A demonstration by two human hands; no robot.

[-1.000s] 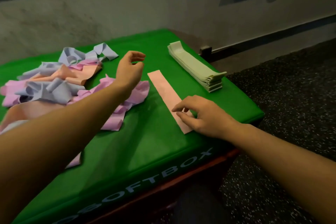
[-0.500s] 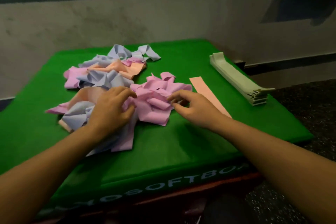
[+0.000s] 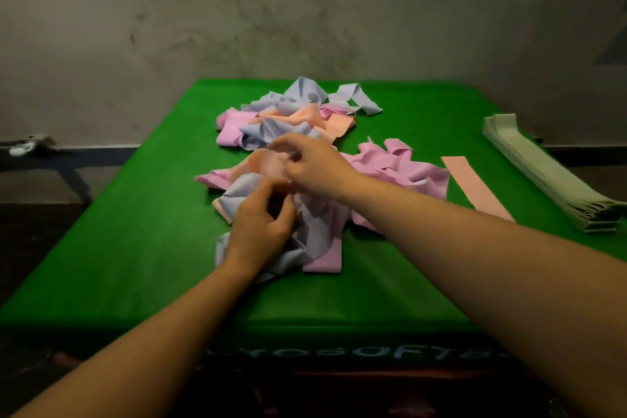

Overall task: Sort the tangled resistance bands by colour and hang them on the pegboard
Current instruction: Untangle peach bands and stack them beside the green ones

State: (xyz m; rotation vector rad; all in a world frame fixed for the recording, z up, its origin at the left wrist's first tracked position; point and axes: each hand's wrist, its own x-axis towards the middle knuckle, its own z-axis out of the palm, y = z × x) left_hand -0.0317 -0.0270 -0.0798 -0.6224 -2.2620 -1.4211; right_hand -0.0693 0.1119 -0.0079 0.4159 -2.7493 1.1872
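Left hand (image 3: 259, 231), right hand (image 3: 312, 164): fingers curled.

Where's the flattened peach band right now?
Head view, right side of the green box: the peach band lies flat between the pink tangle and the stacked green bands.

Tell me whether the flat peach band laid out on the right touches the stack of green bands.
Apart. The head view shows a strip of bare green box top between the flat peach band and the stack of green bands along their whole length.
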